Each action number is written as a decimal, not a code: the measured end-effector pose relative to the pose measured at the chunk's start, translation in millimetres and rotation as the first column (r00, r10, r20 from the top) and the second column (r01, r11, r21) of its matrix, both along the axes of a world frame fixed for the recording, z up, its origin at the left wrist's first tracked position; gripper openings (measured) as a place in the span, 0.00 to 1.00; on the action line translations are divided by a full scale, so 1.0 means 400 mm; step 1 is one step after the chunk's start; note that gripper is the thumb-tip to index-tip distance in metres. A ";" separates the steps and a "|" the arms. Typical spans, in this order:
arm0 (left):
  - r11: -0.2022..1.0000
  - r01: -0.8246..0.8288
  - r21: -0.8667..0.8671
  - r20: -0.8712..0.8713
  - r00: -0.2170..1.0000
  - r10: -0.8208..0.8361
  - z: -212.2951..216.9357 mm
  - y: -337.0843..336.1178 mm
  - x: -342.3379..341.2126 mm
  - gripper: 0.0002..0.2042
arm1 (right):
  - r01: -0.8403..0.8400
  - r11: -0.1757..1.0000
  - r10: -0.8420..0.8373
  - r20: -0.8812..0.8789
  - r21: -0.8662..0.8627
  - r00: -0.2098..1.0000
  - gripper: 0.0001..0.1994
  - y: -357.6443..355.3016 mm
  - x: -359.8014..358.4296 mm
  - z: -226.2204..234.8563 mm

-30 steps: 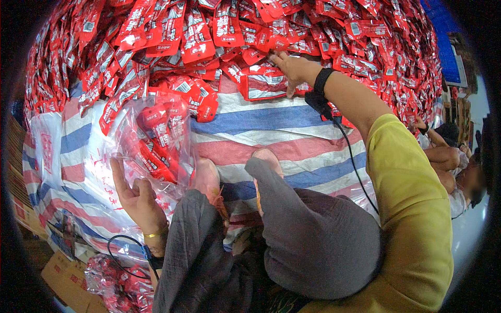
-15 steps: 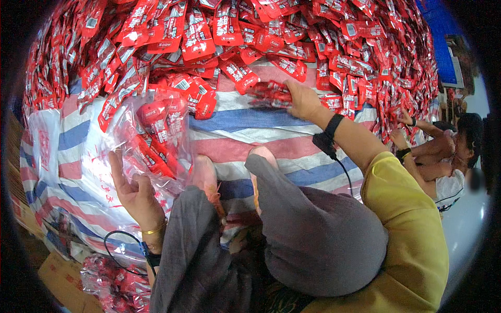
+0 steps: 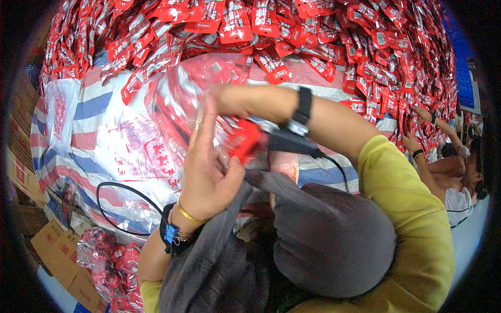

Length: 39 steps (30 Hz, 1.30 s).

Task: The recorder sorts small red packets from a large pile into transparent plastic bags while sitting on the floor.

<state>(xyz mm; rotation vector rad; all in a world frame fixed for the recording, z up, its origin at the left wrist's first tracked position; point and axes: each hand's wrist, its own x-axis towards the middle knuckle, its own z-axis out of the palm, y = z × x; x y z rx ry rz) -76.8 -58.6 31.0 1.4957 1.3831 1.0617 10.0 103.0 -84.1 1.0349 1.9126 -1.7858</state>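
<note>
My left hand (image 3: 209,175) is wrapped round the near side of a clear plastic bag (image 3: 172,99), its thumb by a red packet (image 3: 242,138) at the bag's right end. The bag is tilted and blurred, with several red packets showing through the film. My right hand (image 3: 229,99) reaches across from the right to the bag's upper side. Blur and the bag hide its fingers, so whether it holds anything does not show.
A large heap of red packets (image 3: 271,21) spreads across the far side of a striped sheet (image 3: 88,122). White printed plastic bags (image 3: 138,151) lie at left. Filled bags (image 3: 117,266) and cardboard (image 3: 62,255) are at lower left. Another person's hand (image 3: 425,115) reaches into the heap at right.
My right hand has swung left from the heap, where it held a bunch of red packets, to the bag. My left hand has moved right and grasped the bag, which is now lifted and tilted.
</note>
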 end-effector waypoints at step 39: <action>0.045 0.975 0.218 0.053 0.034 -0.998 0.795 -0.449 0.746 0.14 | 0.853 -0.389 -0.689 -0.724 0.347 -0.019 0.19 -1.152 1.275 0.581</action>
